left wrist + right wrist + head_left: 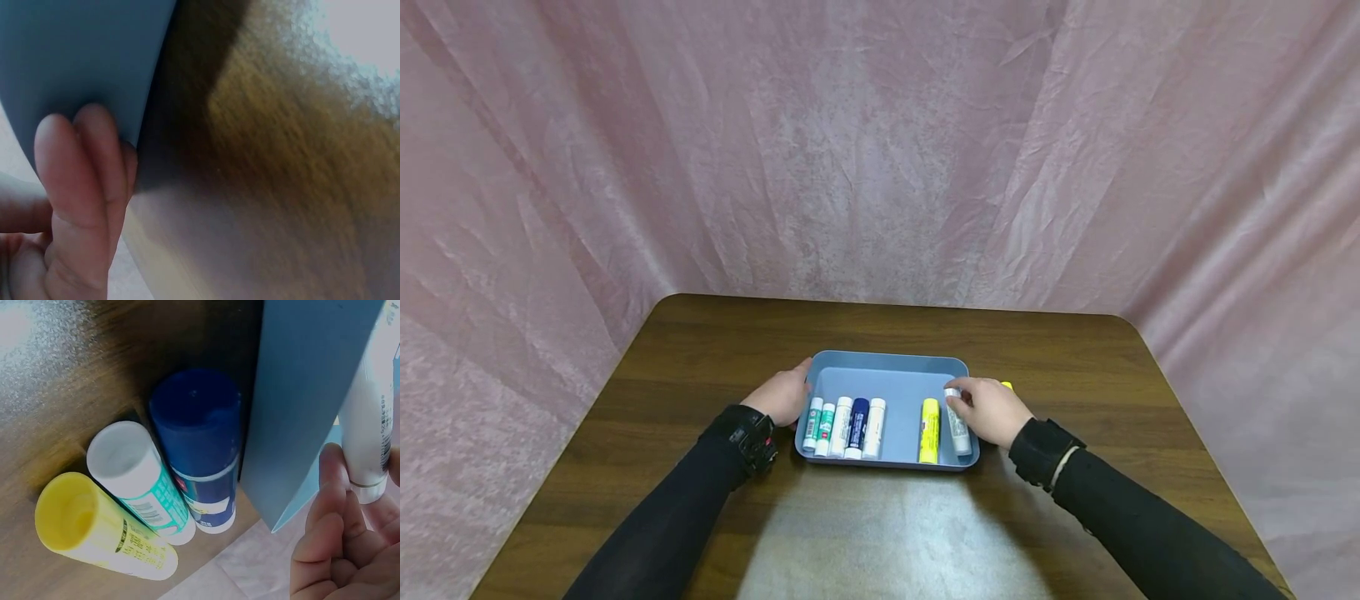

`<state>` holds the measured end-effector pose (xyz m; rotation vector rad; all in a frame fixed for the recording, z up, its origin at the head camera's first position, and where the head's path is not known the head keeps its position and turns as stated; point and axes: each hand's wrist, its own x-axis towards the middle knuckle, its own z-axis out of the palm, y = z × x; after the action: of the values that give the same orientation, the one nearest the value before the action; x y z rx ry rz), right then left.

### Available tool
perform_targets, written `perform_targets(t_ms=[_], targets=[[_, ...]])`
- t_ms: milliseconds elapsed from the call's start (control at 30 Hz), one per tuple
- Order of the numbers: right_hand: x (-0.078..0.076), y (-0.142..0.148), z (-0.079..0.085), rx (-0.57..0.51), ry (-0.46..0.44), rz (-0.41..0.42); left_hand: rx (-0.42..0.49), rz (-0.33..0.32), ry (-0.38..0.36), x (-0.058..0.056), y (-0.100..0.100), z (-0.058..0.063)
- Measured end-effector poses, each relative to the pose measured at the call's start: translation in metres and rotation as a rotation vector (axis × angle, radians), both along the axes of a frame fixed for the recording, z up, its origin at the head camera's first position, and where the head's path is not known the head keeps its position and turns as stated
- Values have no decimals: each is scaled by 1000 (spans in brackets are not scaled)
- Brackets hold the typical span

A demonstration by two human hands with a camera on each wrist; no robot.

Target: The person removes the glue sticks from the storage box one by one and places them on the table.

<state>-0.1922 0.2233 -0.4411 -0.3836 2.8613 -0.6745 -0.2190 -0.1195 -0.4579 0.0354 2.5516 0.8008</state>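
A light-blue tray (pixel 895 458) lies on the table with glue sticks in it. My left hand (pixel 784 396) is at the tray's left side, straight fingers (pixel 78 181) against its outer wall. Over the right end, my right hand (pixel 996 410) pinches a white glue stick (pixel 369 419) near one end, between thumb and fingers. In the head view that stick slants inside the right wall, beside a yellow glue stick (pixel 929 431). Grouped on the left are two green-and-white glue sticks (pixel 813 423), a blue one (pixel 857 427) and two white ones (pixel 841 426).
Outside the tray's right wall, a blue glue stick (pixel 197 444), a green-and-white glue stick (pixel 140 481) and a yellow glue stick (pixel 103 528) sit side by side on the wooden table (pixel 730 333). Pink curtains (pixel 880 150) hang behind the table.
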Motion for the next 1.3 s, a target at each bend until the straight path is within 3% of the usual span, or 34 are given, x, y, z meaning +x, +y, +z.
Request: perform_targets(t_ms=[400, 667, 1300], targets=[[-5, 8, 10, -50, 4, -18, -5, 4, 0, -2, 0, -4], [-9, 16, 15, -85, 55, -21, -6, 11, -3, -2, 1, -3], [-19, 44, 26, -169, 40, -72, -8, 12, -14, -4, -1, -5]])
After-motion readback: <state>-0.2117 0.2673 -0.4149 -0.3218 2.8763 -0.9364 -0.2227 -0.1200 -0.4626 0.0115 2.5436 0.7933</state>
